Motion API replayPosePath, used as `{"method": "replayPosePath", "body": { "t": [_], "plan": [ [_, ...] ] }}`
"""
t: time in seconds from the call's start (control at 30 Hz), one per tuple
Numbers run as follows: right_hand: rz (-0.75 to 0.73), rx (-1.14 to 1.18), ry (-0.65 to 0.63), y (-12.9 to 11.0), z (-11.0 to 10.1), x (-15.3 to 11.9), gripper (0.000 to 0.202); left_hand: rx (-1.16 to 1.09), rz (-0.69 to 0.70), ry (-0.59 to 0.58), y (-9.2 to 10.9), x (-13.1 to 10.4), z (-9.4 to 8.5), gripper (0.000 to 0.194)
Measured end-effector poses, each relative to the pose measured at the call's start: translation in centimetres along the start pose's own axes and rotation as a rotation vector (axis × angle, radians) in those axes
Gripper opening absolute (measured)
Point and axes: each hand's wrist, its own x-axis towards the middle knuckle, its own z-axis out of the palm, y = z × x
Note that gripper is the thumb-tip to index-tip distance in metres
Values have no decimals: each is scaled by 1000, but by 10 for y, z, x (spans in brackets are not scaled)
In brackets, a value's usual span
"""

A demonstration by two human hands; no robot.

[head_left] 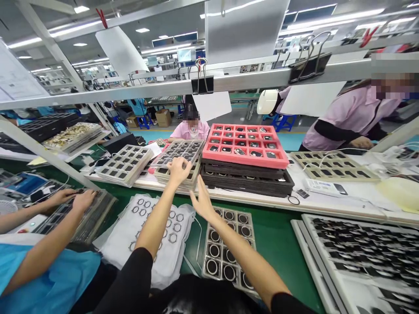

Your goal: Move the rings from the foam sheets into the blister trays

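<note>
Both arms reach forward to a stack of clear compartment trays (183, 150) on the white shelf. My left hand (179, 170) is at the front edge of the top tray, fingers curled; what they hold, if anything, is too small to make out. Beside the stack's right front corner, my right hand (203, 201) has its fingers stretched out, with nothing visible in it. A tray of black round parts with pale rings (214, 250) lies on the green table below my right forearm. White cloth-like sheets with rings (144, 226) lie under my left forearm.
Right of the stack, a red tray (245, 160) tops black trays (248, 183). White trays of black pieces (360, 257) stand at the right. A co-worker's hands (83, 199) rest on trays at the left. A metal rail (248, 82) crosses in front.
</note>
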Motion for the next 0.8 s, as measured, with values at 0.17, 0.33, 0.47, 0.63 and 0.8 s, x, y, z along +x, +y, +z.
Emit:
{"method": "replayPosePath", "body": {
  "t": [0.17, 0.33, 0.47, 0.63, 0.8],
  "plan": [
    [511, 690, 261, -22, 52, 75, 36, -36, -30, -31, 0, 0, -4, 22],
    [619, 992, 234, -33, 48, 86, 25, -44, -31, -63, -3, -3, -7, 20],
    [667, 996, 208, -37, 40, 88, 22, -50, -13, -93, -2, -5, -9, 21],
    [690, 895, 155, -41, 38, 92, 29, -98, 25, -46, -3, -2, -10, 22],
    [705, 746, 156, -39, 40, 89, 22, -381, -64, 153, -14, 47, -31, 32]
  ]
}}
